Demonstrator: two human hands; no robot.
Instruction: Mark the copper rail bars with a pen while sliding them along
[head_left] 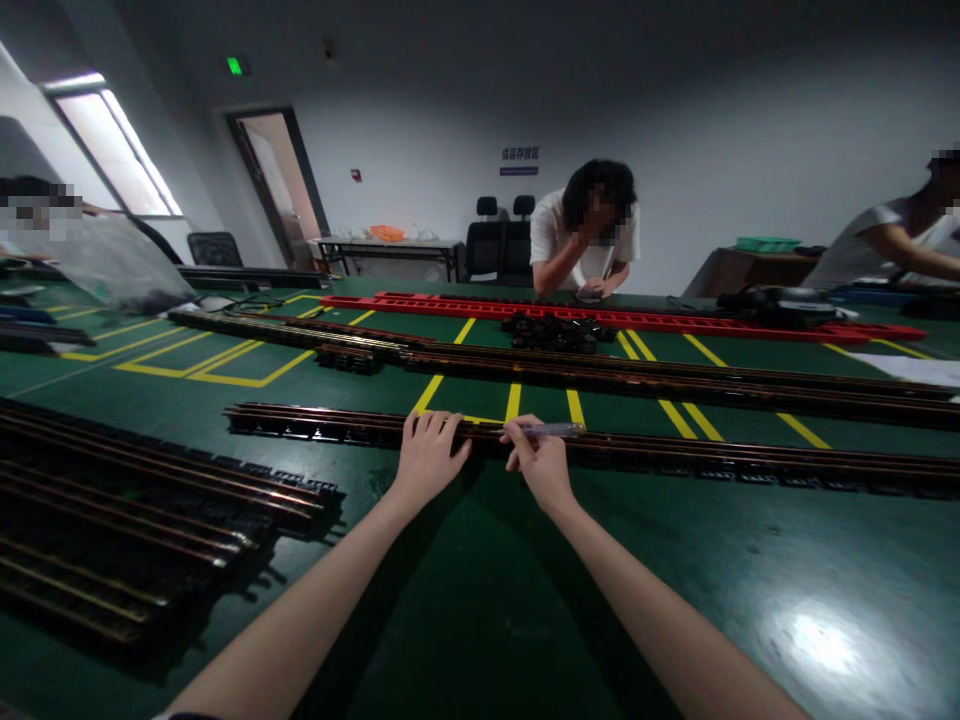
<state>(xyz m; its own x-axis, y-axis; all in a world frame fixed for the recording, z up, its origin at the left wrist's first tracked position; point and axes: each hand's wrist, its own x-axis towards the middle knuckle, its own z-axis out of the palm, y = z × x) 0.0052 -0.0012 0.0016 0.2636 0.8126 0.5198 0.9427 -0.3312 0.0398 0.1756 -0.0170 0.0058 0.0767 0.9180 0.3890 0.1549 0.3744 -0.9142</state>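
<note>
A long black rail with copper-coloured strips (675, 458) lies across the green table in front of me. My left hand (431, 452) rests on this rail with its fingers spread. Just to the right, my right hand (538, 460) is closed around a slim, pale pen-like tool (553, 430). The tool points left, its front end close to the rail between my hands. Whether the tip touches the rail I cannot tell.
More such rails (135, 510) lie at the left. Another long rail (637, 378) runs behind mine, with a pile of small black parts (559, 332) and a red slotted rail (675, 322) beyond. A person (589, 230) sits opposite; others are at both sides.
</note>
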